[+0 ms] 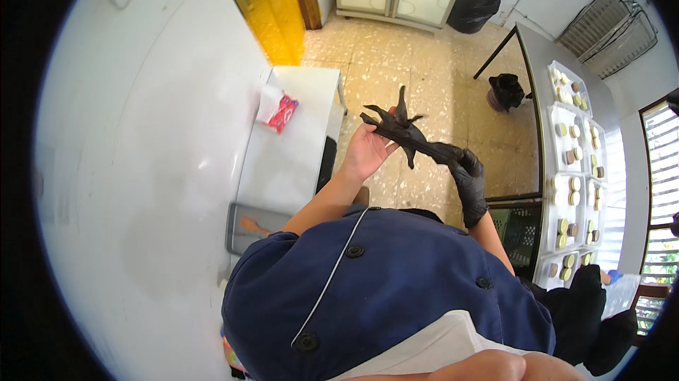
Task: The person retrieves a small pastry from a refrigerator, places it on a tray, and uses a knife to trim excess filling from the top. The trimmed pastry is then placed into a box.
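Note:
A loose black disposable glove (408, 136) hangs between my two hands above the tiled floor, its fingers spread out and crumpled. My left hand (367, 152) is bare and holds the glove's fingered part, with fingertips showing behind it. My right hand (469, 182) wears a matching black glove and pinches the narrow, bunched end of the loose one. No hand is inside the loose glove as far as I can see. My dark blue buttoned coat (392, 280) fills the view below.
On the left, a white table (281, 169) bears a red and white packet (281, 113) and a grey tray (249, 248). Along the right, a long metal table (536, 52) carries clear trays of small round sandwiched pieces (570, 158). A black-lined bin (506, 92) stands beneath. A blue-gloved person (614, 276) is nearby.

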`<state>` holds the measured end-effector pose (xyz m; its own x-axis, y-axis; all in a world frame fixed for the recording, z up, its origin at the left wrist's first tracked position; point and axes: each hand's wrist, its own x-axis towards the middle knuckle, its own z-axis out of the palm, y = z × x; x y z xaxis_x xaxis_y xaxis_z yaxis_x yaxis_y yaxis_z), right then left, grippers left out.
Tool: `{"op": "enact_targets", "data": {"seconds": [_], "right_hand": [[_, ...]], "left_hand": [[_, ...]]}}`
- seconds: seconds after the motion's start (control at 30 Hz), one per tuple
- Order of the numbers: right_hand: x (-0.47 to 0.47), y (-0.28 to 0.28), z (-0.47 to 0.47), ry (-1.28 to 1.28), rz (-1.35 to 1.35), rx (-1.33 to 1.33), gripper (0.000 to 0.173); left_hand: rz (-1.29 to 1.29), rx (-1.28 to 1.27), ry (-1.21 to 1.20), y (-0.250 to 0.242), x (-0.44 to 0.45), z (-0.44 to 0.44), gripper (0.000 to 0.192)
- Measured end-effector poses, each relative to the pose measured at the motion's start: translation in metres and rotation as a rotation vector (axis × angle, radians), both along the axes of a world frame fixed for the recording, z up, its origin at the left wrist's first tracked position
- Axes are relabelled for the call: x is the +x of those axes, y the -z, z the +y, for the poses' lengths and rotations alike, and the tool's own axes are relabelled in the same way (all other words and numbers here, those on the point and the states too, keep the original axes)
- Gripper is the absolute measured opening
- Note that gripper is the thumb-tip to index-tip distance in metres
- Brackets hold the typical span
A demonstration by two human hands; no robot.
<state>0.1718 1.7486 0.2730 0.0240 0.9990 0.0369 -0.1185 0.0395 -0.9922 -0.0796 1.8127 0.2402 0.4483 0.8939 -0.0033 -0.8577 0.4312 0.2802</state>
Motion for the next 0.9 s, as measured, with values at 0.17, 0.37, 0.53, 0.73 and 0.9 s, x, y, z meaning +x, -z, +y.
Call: {"op": "enact_targets", "data": {"seconds": [0.17,0.37,0.53,0.73,0.9], "right_hand": [[-0.002,-0.003,0.059,0.207,0.060,0.082,0.017],[0.027,0.000,0.126,0.428,0.284,-0.085,0.013],[0.069,0.034,0.202,0.386,0.064,-0.037,0.019],[0.122,0.046,0.344,0.032,0.041,-0.347,0.042],[0.152,0.024,0.420,-0.351,0.102,-0.393,0.051]], "left_hand": [[-0.029,-0.057,0.095,0.011,-0.005,0.099,0.038],[0.064,-0.048,0.180,0.017,0.035,0.185,0.034],[0.210,-0.007,0.383,0.044,0.069,0.263,0.038],[1.472,0.589,0.001,0.066,0.127,0.331,0.054],[1.189,0.440,0.160,0.057,0.235,0.374,0.047]]}}
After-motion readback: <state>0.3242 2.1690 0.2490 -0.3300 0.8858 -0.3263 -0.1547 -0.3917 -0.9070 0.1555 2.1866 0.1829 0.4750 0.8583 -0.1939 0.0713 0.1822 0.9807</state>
